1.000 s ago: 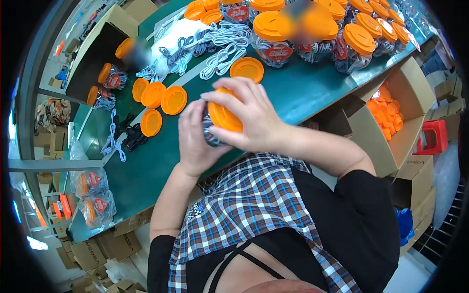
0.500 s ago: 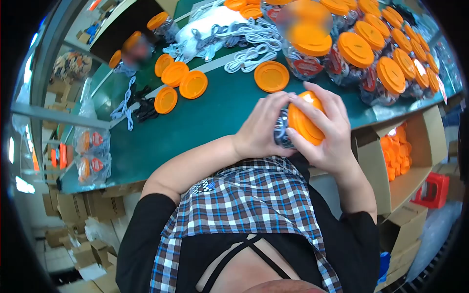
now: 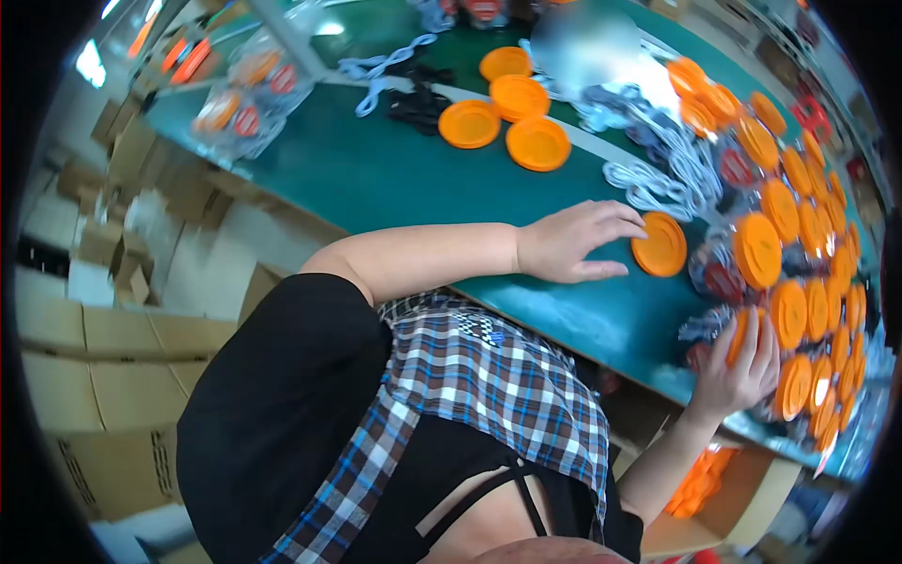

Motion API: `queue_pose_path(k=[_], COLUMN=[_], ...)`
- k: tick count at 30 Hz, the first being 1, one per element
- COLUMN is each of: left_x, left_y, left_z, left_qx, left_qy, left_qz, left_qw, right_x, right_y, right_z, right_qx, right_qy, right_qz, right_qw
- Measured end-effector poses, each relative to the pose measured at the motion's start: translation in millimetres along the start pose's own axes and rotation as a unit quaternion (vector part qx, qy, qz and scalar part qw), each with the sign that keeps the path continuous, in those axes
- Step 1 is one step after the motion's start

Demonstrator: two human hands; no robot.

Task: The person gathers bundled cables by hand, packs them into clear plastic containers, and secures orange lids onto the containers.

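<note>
Across the frame, tabletop (image 3: pixel 395 188): green, running from upper left to lower right.
Right side of the frame, jar cluster (image 3: pixel 780 211): clear jars with orange lids, crowded together.
Upper right of centre, white cables (image 3: pixel 672 169): bundled loosely.
Right of centre, left hand (image 3: pixel 578 244): fingers released and spread, tips at the lone lid's edge; contact can't be told.
Lower right, right hand (image 3: pixel 738 381): fingers grasping the near jar (image 3: pixel 707 329) over its orange lid, beside the cluster.
Right of centre, lone lid (image 3: pixel 660 244): orange, flat.
</note>
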State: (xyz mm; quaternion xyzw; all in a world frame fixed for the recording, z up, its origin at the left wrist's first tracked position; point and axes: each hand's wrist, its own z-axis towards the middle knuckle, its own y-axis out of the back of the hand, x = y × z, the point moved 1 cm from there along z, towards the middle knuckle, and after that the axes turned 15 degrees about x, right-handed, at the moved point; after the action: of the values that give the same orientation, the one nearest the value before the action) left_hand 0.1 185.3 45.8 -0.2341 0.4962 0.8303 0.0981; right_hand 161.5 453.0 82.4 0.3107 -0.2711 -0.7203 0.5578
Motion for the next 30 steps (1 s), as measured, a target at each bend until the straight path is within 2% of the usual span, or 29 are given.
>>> queue_pose_path(k=[3,5,8,10,12,13,15,16,20,21,25,26,28,30], left_x=[17,28,75,115,149,166,197,202,227,236,265,276,295,308], left_y=[36,68,108,140,169,185,209,216,249,255,280,286,299,307], left_z=[-51,-92,-165,-216,-252,-258,-266,-268,-263,-265,-279,-274,-261,-248], left_qx=[-0.080,-0.125,-0.243,-0.261,-0.263,-0.269,-0.208,-0.211,0.022,0.022,0.059,0.061,-0.064,-0.187], left_qy=[0.054,0.141,0.243,0.299,0.414,0.416,0.598,0.599,0.631,0.629,0.491,0.487,0.537,0.567], left_qz=[-0.027,0.038,0.133,0.220,0.277,0.276,0.265,0.261,0.185,0.184,0.234,0.234,0.077,-0.086], left_qw=[0.995,0.981,0.930,0.891,0.826,0.824,0.727,0.727,0.753,0.755,0.837,0.839,0.838,0.798], right_x=[4,5,47,83,130,152,193,209,257,260,258,261,264,267], right_y=[7,11,26,21,17,16,15,16,14,11,-7,-11,-17,-22], right_z=[-3,0,7,10,29,40,60,66,89,92,87,88,88,90], right_qx=[-0.003,0.002,-0.051,0.010,0.085,0.083,0.111,0.113,0.167,0.169,0.225,0.225,0.248,0.272], right_qy=[0.019,0.016,0.015,0.028,0.114,0.121,0.252,0.255,0.361,0.359,0.349,0.345,0.340,0.337], right_qz=[-0.009,-0.034,-0.008,0.214,0.278,0.276,0.277,0.274,0.321,0.317,0.335,0.334,0.340,0.346], right_qw=[1.000,0.999,0.999,0.976,0.950,0.950,0.921,0.921,0.860,0.861,0.846,0.848,0.841,0.833])
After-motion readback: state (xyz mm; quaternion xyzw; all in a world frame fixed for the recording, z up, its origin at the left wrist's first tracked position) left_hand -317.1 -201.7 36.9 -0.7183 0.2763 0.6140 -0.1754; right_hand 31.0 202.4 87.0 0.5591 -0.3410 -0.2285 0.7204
